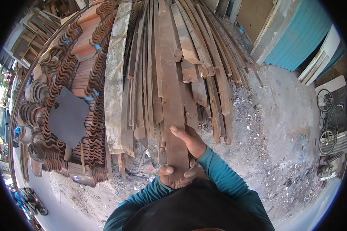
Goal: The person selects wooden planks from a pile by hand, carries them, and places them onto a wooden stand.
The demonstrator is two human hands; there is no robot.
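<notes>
A long brown wooden plank (172, 100) runs from the far end of a lumber pile toward my body, its near end in my hands. My left hand (173, 176) is closed round that near end, thumb on one side and fingers curled at the end. A little farther up, my right hand (191, 141) clasps the right edge, its thumb lying on the plank's top face and the other fingers mostly hidden underneath. Beneath and beside it lie many other boards (142, 84) of uneven lengths, and a short pale-ended block (189, 75) sits among them.
Stacked clay roof tiles (92, 131) fill the left, with a dark grey sheet (68, 115) on top. A wide weathered board (117, 69) lies between tiles and lumber. Rubble covers the ground (250, 127). Farther right are blue corrugated metal (300, 34) and a bicycle (327, 121).
</notes>
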